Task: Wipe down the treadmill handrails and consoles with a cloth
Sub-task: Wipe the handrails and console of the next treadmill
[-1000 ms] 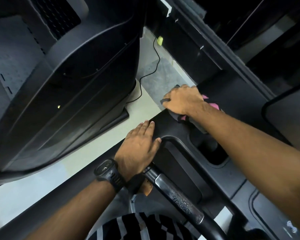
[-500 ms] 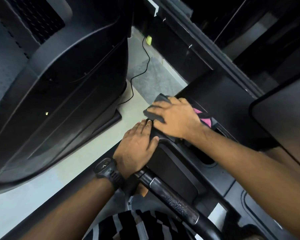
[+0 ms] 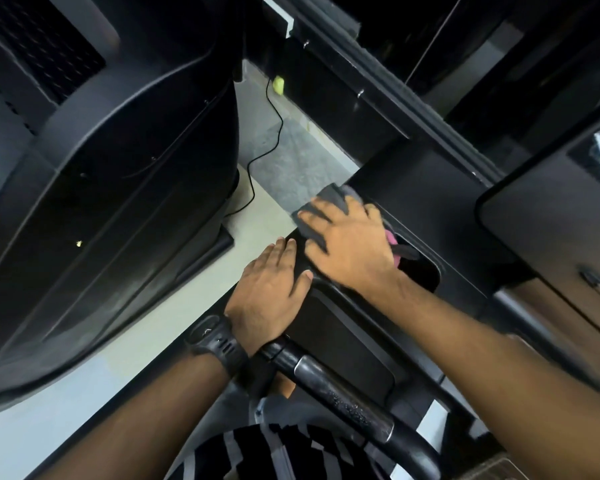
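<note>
A big black machine housing point(image 3: 118, 202) fills the left, standing on the pale floor point(image 3: 84, 393). The treadmill console point(image 3: 413, 181) lies on the right, with its handrail point(image 3: 343, 393) below. The right hand point(image 3: 350, 247) presses a grey and pink cloth point(image 3: 329, 197) onto the console's left corner, fingers spread flat. The left hand point(image 3: 267, 289) rests just beside it on the console edge, fingers straight and holding nothing, with a black watch point(image 3: 215, 337) on its wrist.
</note>
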The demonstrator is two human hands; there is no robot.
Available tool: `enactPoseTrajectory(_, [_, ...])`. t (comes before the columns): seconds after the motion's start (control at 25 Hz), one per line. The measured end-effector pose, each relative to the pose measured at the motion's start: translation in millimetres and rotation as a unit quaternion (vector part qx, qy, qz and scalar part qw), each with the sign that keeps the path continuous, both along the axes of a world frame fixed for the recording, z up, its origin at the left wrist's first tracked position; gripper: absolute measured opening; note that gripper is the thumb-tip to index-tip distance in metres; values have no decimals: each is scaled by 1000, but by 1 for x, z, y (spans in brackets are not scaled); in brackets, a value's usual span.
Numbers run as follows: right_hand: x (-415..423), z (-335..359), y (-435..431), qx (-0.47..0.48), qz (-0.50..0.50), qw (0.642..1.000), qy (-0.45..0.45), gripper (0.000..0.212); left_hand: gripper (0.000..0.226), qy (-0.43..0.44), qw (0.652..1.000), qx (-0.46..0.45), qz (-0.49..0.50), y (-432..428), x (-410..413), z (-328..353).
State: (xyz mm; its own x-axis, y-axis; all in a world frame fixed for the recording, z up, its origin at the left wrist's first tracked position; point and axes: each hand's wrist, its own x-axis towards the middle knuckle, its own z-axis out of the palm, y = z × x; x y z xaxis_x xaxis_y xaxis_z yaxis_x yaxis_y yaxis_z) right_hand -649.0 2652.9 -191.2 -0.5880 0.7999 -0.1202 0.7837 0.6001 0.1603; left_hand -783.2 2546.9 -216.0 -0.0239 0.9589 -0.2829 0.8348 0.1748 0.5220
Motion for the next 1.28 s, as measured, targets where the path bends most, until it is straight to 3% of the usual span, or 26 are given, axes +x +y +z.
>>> enactPoseTrajectory(0.08, [11,4,14,-37,39,999,4,57,67,-3,1000,5,0,2,0,-1])
enactPoseTrajectory(0.2, [8,13,37,-32,-131,991,4,57,66,-4,1000,1,1,4,1,-1])
enactPoseTrajectory(0.32, [-4,5,16,-41,49,997,-41,56,67,-2,1000,9,-7,6,3,-1])
enactPoseTrajectory(0.36, [-3,8,25,-66,66,995,-43,55,67,-4,1000,10,-8,7,2,0])
enactPoseTrajectory(0.48, [-14,16,61,-60,-76,992,-82,52,66,-5,1000,5,-16,11,4,2])
enactPoseTrajectory(0.64, [-48,2,52,-106,92,982,-130,47,66,-6,1000,14,-24,12,4,1])
enactPoseTrajectory(0.8, [-43,10,96,-87,-11,984,-158,47,67,-26,999,22,-37,15,2,-1])
enactPoseTrajectory(0.92, [-45,-2,84,-129,84,975,-161,52,69,-27,999,21,-42,19,2,-2])
enactPoseTrajectory(1.0, [-44,1,108,-156,35,975,-153,53,69,-24,998,21,-47,21,2,-4])
enactPoseTrajectory(1.08, [-42,6,124,-116,-20,977,-179,52,70,-34,998,23,-51,23,2,-6])
enactPoseTrajectory(1.2, [-41,-3,102,-132,87,971,-180,56,71,-43,998,25,-49,28,2,-8])
enactPoseTrajectory(1.28, [-36,2,114,-158,64,974,-152,55,70,-42,998,27,-49,30,1,-7])
